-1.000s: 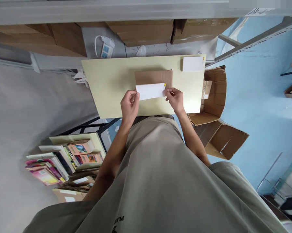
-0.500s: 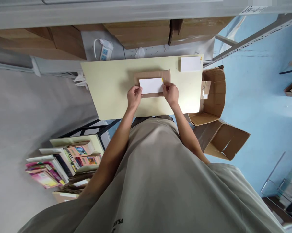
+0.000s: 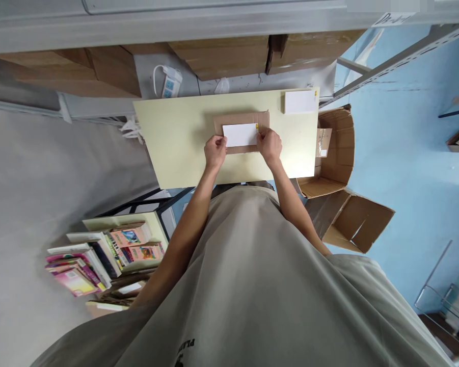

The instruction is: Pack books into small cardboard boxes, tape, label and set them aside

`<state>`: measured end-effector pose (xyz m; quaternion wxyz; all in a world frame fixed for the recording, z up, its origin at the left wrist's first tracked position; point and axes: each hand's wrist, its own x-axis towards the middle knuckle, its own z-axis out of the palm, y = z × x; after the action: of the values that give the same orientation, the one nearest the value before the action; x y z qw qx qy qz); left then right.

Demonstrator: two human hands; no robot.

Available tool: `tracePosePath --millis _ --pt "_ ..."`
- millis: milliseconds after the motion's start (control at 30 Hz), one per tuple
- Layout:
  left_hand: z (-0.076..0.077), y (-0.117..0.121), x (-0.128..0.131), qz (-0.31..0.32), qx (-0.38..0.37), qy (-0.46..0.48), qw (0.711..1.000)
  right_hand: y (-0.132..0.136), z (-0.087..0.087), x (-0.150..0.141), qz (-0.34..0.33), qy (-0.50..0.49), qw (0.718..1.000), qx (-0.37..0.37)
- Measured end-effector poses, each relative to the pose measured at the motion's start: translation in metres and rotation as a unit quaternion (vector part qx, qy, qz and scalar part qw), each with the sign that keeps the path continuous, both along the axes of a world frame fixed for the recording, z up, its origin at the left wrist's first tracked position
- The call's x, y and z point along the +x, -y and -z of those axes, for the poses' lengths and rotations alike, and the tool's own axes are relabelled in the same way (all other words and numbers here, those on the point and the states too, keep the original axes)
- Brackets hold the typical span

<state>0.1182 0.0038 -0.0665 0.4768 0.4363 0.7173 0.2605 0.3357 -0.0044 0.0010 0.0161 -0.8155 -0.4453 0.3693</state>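
A white label (image 3: 240,135) with a small yellow mark at its upper right corner lies over a flat brown cardboard parcel (image 3: 241,118). My left hand (image 3: 216,150) pinches the label's left edge between thumb and fingers. At the label's right edge, my right hand (image 3: 269,146) is closed on it in the same way. Whether the label is fully pressed onto the cardboard I cannot tell. Under the parcel is a pale yellow tabletop (image 3: 176,137). A stack of similar white labels (image 3: 300,102) rests at the table's far right corner.
Beyond the table, a grey shelf holds large cardboard boxes (image 3: 225,56) and a white power strip (image 3: 171,84). To the right stand two open cartons, one (image 3: 334,153) with a small parcel inside, the other (image 3: 361,221) nearer. Books (image 3: 80,270) are piled at lower left.
The view has shifted slightly, so the scene sits a little differently in frame. Both hands stay at the label's two ends, with almost no movement over the parcel.
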Motion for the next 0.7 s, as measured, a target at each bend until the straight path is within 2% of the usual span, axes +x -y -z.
tracePosePath --millis 167,267,400,467,700 --pt "-0.003 -0.002 0.001 0.010 -0.010 -0.003 1.000 0.000 -0.004 0.010 -0.046 -0.023 0.998 -0.021" --pt "-0.003 -0.003 0.002 0.024 -0.012 -0.007 1.000 -0.011 -0.005 0.012 -0.073 -0.018 0.996 -0.044" --pt "-0.005 -0.004 0.004 0.022 -0.018 -0.012 1.000 -0.037 -0.002 0.009 -0.041 -0.002 0.999 0.002" --pt "-0.005 -0.004 0.004 0.018 -0.024 -0.013 0.999 -0.041 -0.001 0.005 -0.030 0.008 0.999 0.030" --pt "-0.001 -0.004 0.003 0.037 -0.007 -0.019 0.999 -0.022 0.002 -0.016 -0.140 -0.022 0.990 -0.026"
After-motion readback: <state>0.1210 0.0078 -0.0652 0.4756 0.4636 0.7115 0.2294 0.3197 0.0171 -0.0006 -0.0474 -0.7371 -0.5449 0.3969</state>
